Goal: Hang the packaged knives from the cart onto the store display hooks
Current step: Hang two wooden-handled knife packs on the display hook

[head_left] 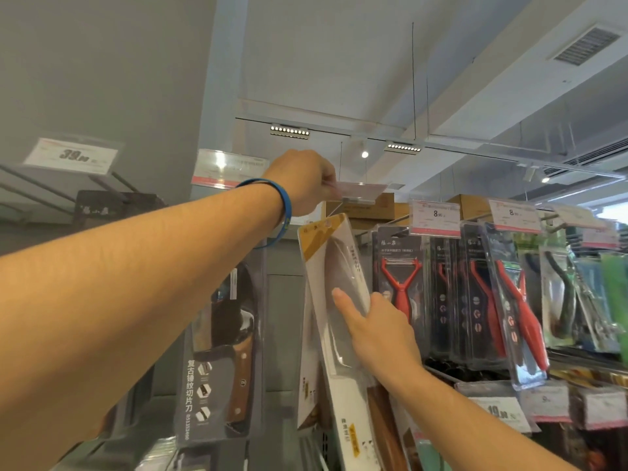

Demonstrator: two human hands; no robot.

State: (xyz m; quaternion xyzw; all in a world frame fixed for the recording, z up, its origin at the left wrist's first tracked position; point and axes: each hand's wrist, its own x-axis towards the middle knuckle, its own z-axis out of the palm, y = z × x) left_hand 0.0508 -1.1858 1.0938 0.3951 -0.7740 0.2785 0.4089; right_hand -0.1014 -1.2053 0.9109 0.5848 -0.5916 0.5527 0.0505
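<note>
A white packaged knife [334,294] with a yellow top corner hangs tilted near the middle of the display, its top just below a hook's price tag holder [360,191]. My right hand [380,329] grips the package's right edge, index finger stretched across its clear front. My left hand [304,180], a blue band on its wrist, is raised and pinches the clear tag holder at the hook's tip, lifting it flat. The hook itself is mostly hidden behind my left hand and the tag.
A dark packaged cleaver with a wooden handle [226,351] hangs to the left. Packaged red peelers [401,283] with 8.90 tags [436,215] hang to the right. A 39.90 tag [71,156] sits upper left. Lower rows of hooks and tags fill the bottom right.
</note>
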